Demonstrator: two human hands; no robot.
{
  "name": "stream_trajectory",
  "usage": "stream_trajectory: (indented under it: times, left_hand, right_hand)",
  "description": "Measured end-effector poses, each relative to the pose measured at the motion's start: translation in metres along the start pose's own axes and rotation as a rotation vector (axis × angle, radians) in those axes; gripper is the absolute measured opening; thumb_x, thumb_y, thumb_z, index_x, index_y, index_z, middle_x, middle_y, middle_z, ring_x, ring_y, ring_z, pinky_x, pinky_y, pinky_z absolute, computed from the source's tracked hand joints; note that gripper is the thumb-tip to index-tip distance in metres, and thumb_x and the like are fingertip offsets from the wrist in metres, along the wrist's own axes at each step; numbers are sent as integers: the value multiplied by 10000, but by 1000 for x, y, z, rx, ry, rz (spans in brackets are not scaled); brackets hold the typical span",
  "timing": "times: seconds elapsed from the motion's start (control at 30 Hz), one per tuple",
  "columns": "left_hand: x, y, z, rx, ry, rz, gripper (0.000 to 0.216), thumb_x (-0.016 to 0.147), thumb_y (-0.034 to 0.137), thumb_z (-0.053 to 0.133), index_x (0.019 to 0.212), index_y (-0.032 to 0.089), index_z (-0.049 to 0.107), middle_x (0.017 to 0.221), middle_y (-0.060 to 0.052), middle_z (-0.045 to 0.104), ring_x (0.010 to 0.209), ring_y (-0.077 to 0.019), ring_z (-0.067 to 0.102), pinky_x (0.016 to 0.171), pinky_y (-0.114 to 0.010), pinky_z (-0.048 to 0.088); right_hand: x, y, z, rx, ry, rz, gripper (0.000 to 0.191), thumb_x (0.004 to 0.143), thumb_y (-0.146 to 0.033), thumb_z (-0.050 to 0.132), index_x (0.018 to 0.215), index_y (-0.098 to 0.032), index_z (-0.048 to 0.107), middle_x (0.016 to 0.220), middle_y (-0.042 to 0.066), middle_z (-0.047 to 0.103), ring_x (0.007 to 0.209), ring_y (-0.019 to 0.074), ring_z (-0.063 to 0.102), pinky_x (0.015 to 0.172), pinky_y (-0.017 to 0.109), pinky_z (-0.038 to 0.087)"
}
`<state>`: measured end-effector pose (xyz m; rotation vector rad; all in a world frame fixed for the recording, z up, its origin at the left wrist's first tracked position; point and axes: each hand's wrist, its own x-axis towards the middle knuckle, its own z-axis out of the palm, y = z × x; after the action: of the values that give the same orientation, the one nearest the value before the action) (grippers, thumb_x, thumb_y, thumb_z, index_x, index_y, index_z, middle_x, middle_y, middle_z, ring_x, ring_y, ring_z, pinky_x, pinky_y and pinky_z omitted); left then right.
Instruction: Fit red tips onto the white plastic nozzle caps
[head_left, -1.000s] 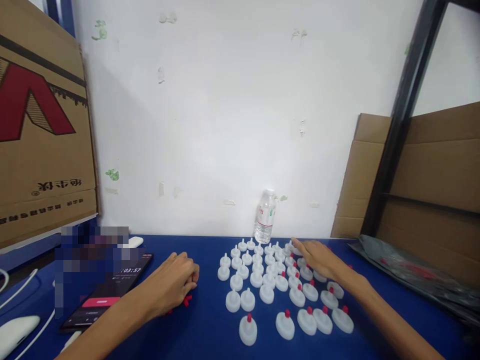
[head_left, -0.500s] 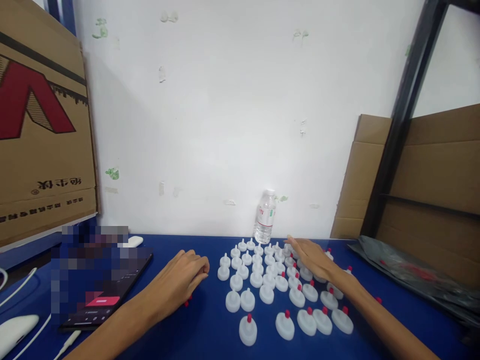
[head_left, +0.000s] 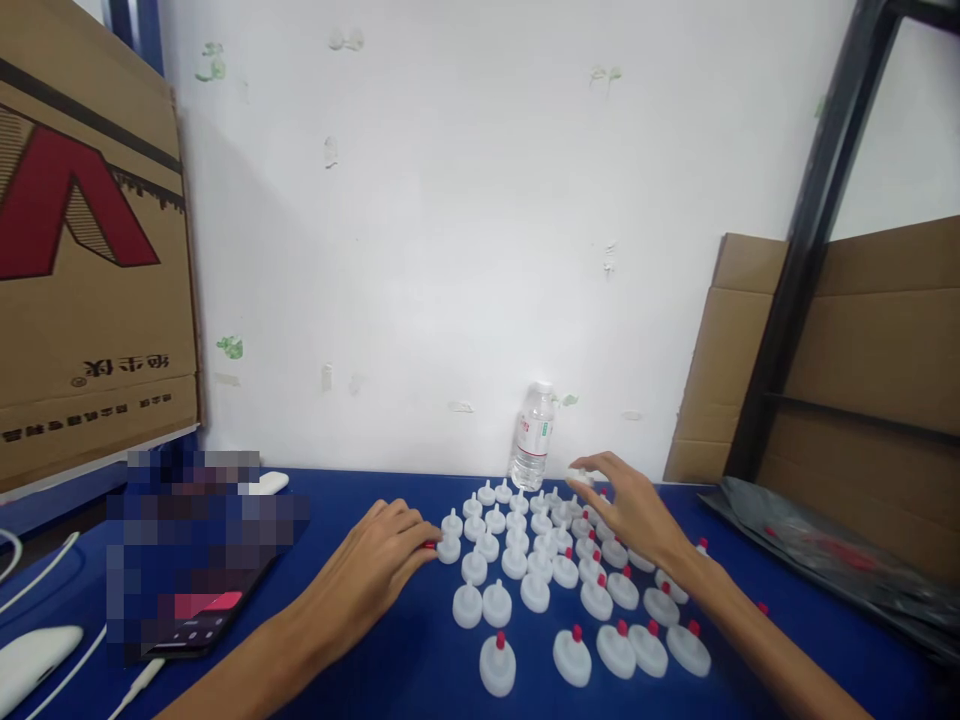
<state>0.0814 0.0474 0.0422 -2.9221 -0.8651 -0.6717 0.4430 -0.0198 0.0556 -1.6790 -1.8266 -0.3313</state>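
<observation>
My left hand [head_left: 386, 545] is closed, pinching a small red tip cap [head_left: 430, 545] between thumb and fingertips, left of the rows of parts. At the back of the group, my right hand [head_left: 630, 505] grips a white nozzle cap [head_left: 579, 476], lifted off the table. Several translucent white nozzle caps [head_left: 467, 605] stand upright with bare spouts in the middle. Others, such as the nozzle cap [head_left: 497, 668] at the front, carry red tips; these lie mainly to the right and front. My right hand and forearm hide some of them.
A clear water bottle [head_left: 534, 440] leans against the white wall behind the caps. On the left are a phone [head_left: 202, 625] with a white cable [head_left: 139, 688] and a large cardboard box [head_left: 112, 320]. A dark plastic bag [head_left: 825, 550] lies on the blue table's right side.
My left hand has moved right, and a red tip cap now shows in its fingers. My right hand has pulled back and raised a white nozzle cap from the rear of the group.
</observation>
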Motion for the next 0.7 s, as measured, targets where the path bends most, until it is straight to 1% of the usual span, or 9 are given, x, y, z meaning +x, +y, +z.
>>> stream_trajectory:
  times: [0.07,0.13,0.2,0.27,0.3,0.37,0.43,0.57,0.7]
  left_hand:
    - [-1,5,2,-12,101,58,172,1028,265,522,1138,231,650,1039,-4,720,943,-199,598,849,-374,385]
    - [-2,11,4,-32,222,140,143,1022,258,539,1099,218,652,995,3,725,898,-183,591,808,-355,384]
    - [-4,19,5,-59,302,203,105,1016,245,551,1048,217,647,956,13,719,871,-169,574,786,-342,381]
    - [-5,26,6,-90,337,253,86,1011,222,557,1050,223,634,947,19,714,858,-162,559,776,-334,381]
    - [-6,29,6,-105,346,275,89,1010,208,556,1062,224,627,949,18,712,852,-159,555,771,-332,381]
    - [-6,35,7,-127,357,310,105,1008,182,553,1080,225,615,951,16,709,836,-153,549,751,-327,378]
    - [-7,38,8,-129,376,326,106,1002,166,559,1080,221,607,942,14,704,820,-150,544,735,-328,373]
    - [-6,39,11,-112,417,308,87,995,147,567,1037,216,598,897,23,682,788,-139,542,731,-329,370]
    - [-6,40,10,-146,383,292,94,1009,149,542,1017,223,600,876,34,667,771,-125,547,733,-315,377]
  right_hand:
    - [-5,-21,-1,54,23,-93,293,1036,-430,470,1168,-214,618,1211,122,660,1095,261,654,934,422,538]
    - [-14,-47,2,120,-3,-236,226,1044,-335,477,1217,-235,582,1209,100,656,1118,241,650,938,403,552]
    - [-24,-72,6,152,-47,-368,268,1027,-251,514,1294,-254,541,1229,80,661,1163,228,635,976,396,551]
    - [-32,-93,9,153,-68,-461,348,1010,-198,535,1350,-267,514,1258,73,657,1183,216,629,989,383,554]
    - [-35,-100,10,147,-69,-503,373,1009,-181,530,1371,-271,507,1259,75,657,1170,212,636,971,376,564]
    - [-39,-107,11,128,-61,-569,399,1020,-175,510,1407,-267,494,1240,86,668,1119,211,659,918,369,586]
    - [-40,-109,13,119,-50,-607,404,1031,-184,496,1428,-255,483,1211,92,688,1077,213,674,888,372,595]
    - [-42,-109,15,168,-24,-656,421,1035,-167,503,1448,-243,472,1219,85,704,1100,191,676,928,352,582]
    - [-44,-115,16,182,44,-725,472,1032,-149,520,1488,-230,428,1220,78,722,1125,170,680,951,335,571]
